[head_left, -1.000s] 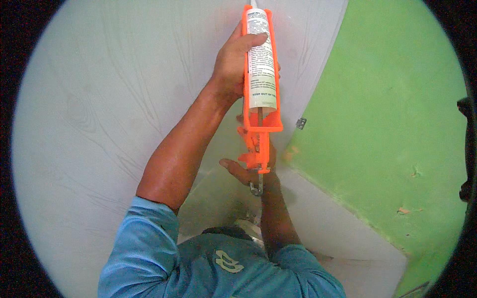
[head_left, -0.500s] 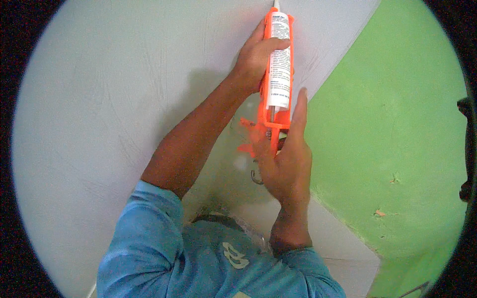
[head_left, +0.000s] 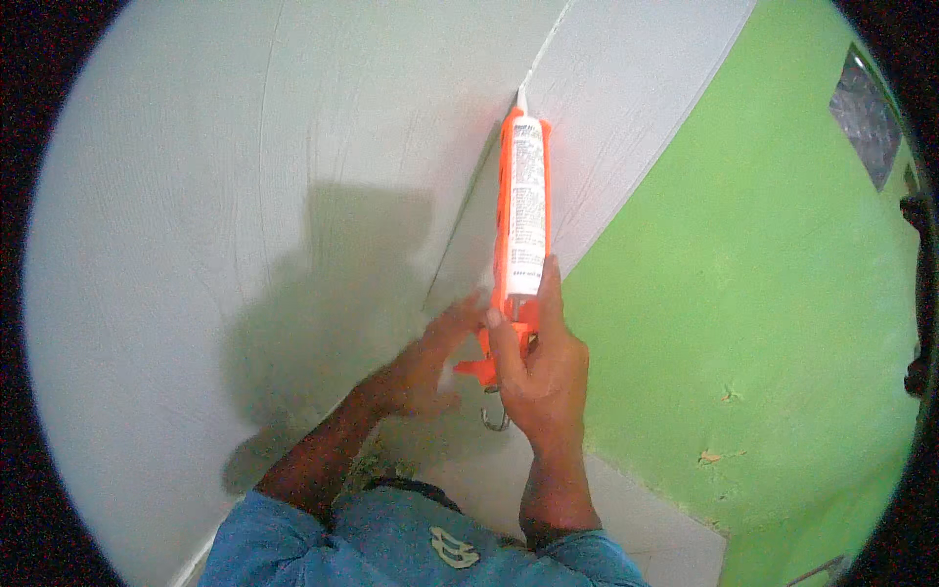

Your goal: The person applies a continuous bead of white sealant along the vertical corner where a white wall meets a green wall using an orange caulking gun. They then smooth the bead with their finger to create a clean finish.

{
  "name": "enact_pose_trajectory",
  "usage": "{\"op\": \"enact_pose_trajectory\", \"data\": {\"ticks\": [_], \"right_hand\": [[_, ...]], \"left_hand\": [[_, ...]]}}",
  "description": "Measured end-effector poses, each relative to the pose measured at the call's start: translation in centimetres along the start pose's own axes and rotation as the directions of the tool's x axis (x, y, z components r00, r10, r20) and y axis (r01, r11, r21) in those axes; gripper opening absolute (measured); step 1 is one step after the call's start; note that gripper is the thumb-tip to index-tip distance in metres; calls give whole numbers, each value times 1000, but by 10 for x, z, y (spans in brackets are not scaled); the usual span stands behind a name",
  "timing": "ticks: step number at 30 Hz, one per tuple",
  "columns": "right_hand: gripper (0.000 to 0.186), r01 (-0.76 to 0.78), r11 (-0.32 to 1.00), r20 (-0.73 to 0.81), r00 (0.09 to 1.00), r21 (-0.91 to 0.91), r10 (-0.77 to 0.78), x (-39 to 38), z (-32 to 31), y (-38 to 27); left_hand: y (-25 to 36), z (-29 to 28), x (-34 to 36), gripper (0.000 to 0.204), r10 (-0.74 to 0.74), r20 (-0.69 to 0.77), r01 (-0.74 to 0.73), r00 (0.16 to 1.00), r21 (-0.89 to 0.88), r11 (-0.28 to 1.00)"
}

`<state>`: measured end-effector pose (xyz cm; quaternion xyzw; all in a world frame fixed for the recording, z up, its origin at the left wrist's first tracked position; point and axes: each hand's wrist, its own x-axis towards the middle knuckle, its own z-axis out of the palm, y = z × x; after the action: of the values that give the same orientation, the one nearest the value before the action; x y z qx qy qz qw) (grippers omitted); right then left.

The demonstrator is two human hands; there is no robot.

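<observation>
Right hand point(head_left: 543, 377) clamped on orange caulking gun point(head_left: 520, 210), left hand point(head_left: 430, 362) blurred (grip unclear), nozzle at white seam point(head_left: 536, 68).

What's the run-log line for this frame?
right hand: grips orange caulking gun at handle | left hand: open beside handle | nozzle: at seam in white surface | green wall right

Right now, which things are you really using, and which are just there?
In use:
- orange caulking gun, held at its handle by the right hand
- white wall joint, where its nozzle points
- left hand, beside the handle

Just there:
- green wall
- dark wall vent
</observation>
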<state>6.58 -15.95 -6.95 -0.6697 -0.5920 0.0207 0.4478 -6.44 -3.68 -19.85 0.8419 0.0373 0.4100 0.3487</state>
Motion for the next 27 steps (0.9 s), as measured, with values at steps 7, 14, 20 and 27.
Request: {"op": "enact_pose_trajectory", "data": {"ticks": [7, 14, 20, 27], "right_hand": [[79, 28, 989, -84, 996, -144, -40, -2, -2, -7], [94, 82, 961, 81, 995, -266, -62, 18, -24, -7], [115, 175, 976, -53, 982, -130, -183, 108, -8, -1], [119, 24, 1000, 26, 999, -8, -24, 138, -1, -5]], "left_hand": [[-6, 61, 19, 95, 4, -336, 90, 942, 264, 960], [-26, 76, 28, 79, 0, -446, 4, 895, 8, 1000], [-39, 65, 32, 79, 218, -459, -46, 861, 357, 933], [-46, 61, 22, 75, 180, -435, -30, 882, 329, 944]]}}
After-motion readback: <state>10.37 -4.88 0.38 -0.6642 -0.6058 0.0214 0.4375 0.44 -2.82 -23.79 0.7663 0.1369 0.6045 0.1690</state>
